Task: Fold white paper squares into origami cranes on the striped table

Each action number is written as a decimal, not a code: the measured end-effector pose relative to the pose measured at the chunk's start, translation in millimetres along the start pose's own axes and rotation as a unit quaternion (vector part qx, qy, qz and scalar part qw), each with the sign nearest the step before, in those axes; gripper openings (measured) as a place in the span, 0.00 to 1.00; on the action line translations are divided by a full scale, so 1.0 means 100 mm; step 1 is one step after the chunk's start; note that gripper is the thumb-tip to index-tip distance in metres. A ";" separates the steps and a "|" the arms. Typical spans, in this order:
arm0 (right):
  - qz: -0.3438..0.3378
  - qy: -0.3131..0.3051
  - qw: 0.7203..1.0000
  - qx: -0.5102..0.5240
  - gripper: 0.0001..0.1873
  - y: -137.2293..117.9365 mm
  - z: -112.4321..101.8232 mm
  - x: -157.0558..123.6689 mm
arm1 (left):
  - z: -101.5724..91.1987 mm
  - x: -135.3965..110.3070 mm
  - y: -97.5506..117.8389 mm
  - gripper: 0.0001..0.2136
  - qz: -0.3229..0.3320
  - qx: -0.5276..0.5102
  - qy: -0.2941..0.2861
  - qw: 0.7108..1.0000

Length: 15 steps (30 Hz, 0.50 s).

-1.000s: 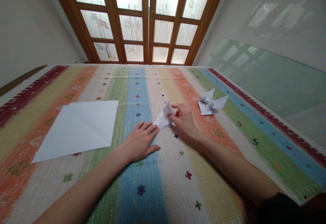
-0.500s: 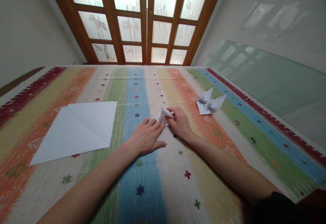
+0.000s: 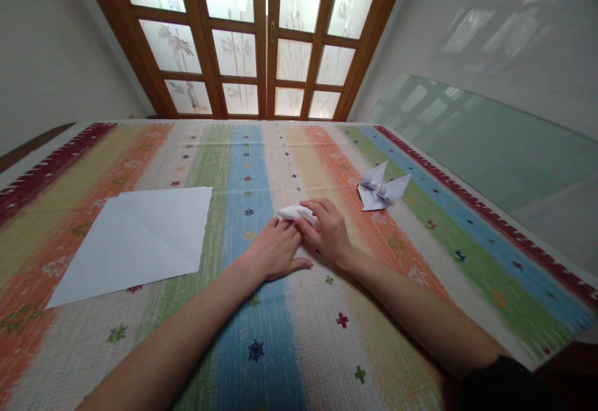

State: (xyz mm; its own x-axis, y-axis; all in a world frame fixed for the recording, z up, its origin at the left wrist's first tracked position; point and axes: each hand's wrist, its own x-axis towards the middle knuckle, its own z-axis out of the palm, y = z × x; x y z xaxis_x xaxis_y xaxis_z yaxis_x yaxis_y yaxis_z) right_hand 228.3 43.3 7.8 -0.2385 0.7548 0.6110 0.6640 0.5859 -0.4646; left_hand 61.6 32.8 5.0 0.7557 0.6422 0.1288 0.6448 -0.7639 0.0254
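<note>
A small piece of folded white paper (image 3: 293, 212) lies on the tablecloth in front of me, partly hidden by my fingers. My right hand (image 3: 327, 230) is closed on its right side, with thumb and fingers bent over it. Against its near left edge rests my left hand (image 3: 276, 250), palm down, fingers lying flat and thumb stretched out to the right. The fingertips of both hands almost meet at the paper, and its exact folds cannot be made out.
A large white sheet of paper (image 3: 135, 236) with a diagonal crease lies on the left. A folded origami figure with pointed wings (image 3: 377, 193) stands at the right. The striped tablecloth (image 3: 255, 311) covers the table. Glazed wooden doors (image 3: 264, 43) are beyond it.
The upright flap of the folded paper now lies lower and points left. My right hand has turned over it, and my left hand has shifted slightly right. The view has drifted a little.
</note>
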 end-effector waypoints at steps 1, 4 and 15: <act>-0.004 -0.012 1.000 0.002 0.14 -0.01 0.00 0.00 | 0.01 0.00 0.00 0.33 -0.003 0.000 -0.002 1.000; -0.012 -0.035 0.999 0.005 0.15 -0.01 0.01 0.02 | 0.00 -0.01 0.00 0.32 -0.008 -0.005 0.001 1.000; -0.058 -0.039 0.996 -0.059 0.14 0.12 0.04 0.09 | -0.02 -0.06 -0.02 0.24 -0.006 -0.056 0.034 0.998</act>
State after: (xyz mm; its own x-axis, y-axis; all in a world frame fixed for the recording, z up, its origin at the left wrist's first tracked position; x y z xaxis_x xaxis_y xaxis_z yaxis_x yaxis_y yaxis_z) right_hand 231.4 58.2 4.9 -0.3700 0.7072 0.6025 0.7060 0.6356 -0.3124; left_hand 55.1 30.3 5.6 0.7360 0.6483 0.1951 0.6340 -0.7610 0.1374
